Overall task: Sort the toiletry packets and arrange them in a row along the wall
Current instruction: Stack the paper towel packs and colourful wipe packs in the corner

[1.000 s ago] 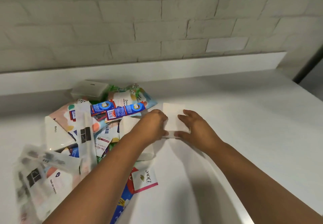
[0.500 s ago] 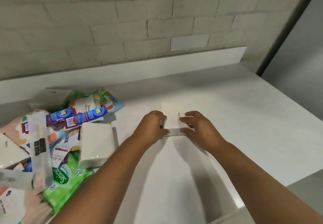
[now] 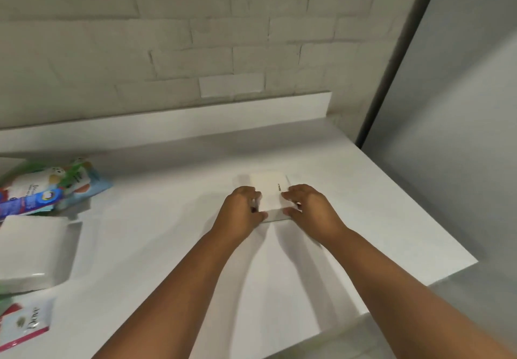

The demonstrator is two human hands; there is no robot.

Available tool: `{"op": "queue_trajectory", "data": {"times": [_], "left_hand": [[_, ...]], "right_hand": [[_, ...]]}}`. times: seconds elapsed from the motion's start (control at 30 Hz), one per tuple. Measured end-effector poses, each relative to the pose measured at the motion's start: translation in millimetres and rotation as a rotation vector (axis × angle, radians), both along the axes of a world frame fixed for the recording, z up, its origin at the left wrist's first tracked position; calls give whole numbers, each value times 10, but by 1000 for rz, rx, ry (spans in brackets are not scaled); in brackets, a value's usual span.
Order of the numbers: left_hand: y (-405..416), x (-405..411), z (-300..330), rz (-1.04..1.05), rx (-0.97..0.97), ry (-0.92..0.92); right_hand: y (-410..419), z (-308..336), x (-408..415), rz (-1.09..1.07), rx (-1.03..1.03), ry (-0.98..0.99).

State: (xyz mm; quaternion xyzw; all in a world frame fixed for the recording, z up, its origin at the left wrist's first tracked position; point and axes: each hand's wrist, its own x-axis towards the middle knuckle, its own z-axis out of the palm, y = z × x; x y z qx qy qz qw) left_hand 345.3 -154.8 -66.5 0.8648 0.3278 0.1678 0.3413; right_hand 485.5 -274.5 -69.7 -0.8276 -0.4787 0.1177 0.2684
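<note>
Left hand (image 3: 242, 207) and right hand (image 3: 309, 207), fingers curled, gripping white packet (image 3: 269, 192) from either side on white counter (image 3: 349, 218), bare surface beyond, right edge near.

Both hands, left (image 3: 242, 209) & right (image 3: 310, 207), grip white packet (image 3: 270, 193) on counter (image 3: 363, 218); pile (image 3: 47, 187) far left.

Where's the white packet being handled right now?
Head view, centre: white packet on the counter, gripped between left hand and right hand, short of the wall ledge.
</note>
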Motion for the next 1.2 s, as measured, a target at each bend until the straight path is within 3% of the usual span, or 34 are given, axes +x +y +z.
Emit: {"op": "queue_trajectory", "data": {"times": [0.37,0.57,1.2], "left_hand": [[-91,1067,-72,-21,13,-58],[-63,1623,-92,-50,24,-81],[245,3034,-160,153,41,-83]], "right_hand": [[-85,0,1033,-94,39,83],[-54,-9,1556,-114,40,33],[522,-116,3025,6,176,112]]}}
